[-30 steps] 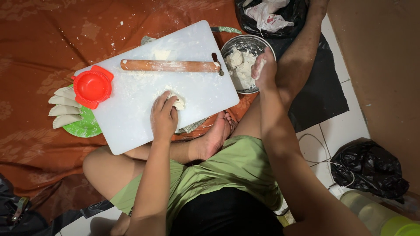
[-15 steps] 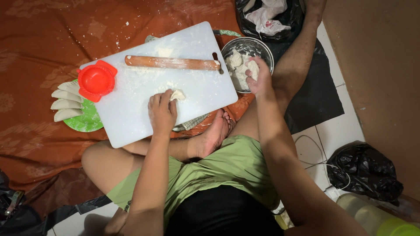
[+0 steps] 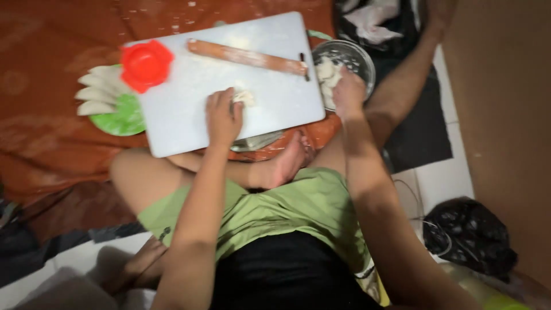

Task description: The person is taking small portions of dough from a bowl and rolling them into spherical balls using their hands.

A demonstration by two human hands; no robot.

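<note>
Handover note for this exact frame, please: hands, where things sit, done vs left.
Left hand presses a small lump of white dough on the white plastic cutting board.
Right hand is in the round metal bowl of dough pieces; grip unclear.
Wooden rolling pin and red scalloped mould lie idle on the board.
Done: three folded dumplings on the green plate.
Left: the lump is unrolled, and more pieces sit in the bowl.
</note>
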